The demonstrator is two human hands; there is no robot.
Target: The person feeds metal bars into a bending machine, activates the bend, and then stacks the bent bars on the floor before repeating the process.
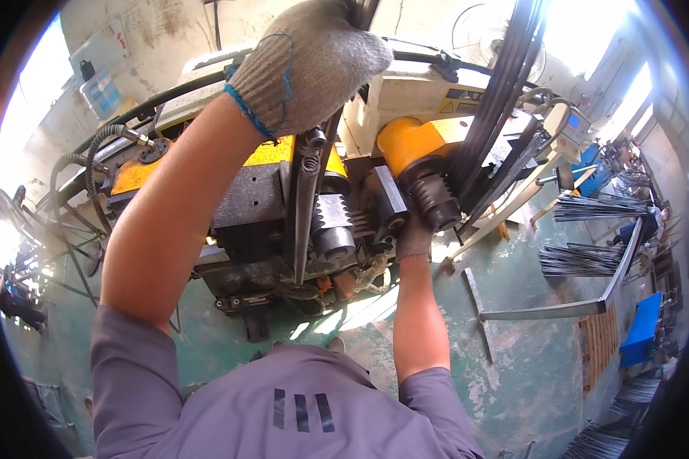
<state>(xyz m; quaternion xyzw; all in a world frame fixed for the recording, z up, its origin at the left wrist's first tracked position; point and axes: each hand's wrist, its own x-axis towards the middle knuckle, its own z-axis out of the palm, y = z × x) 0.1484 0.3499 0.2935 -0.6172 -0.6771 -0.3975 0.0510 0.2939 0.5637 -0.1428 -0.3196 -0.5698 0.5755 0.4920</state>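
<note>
Bar (pixel 363 12), dark and slim, shows just beyond the gloved left hand (pixel 314 73) in the head view, its long axis leading away from that hand, which looks curled; whether it grips the bar cannot be told. Lower down, the right hand (pixel 415 237) reaches between a black block (pixel 381 202) to its left and a ridged black cylinder (pixel 434 199) to its right, fingers hidden, hold unclear. The left hand is nearer the bar.

One wide fisheye, up on the head, staring steeply down: grey shirt (pixel 298 436) right up close, machine (pixel 333 218) just beyond, floor (pixel 536 398) stretching away right, wall (pixel 145 30) bending across the top!
</note>
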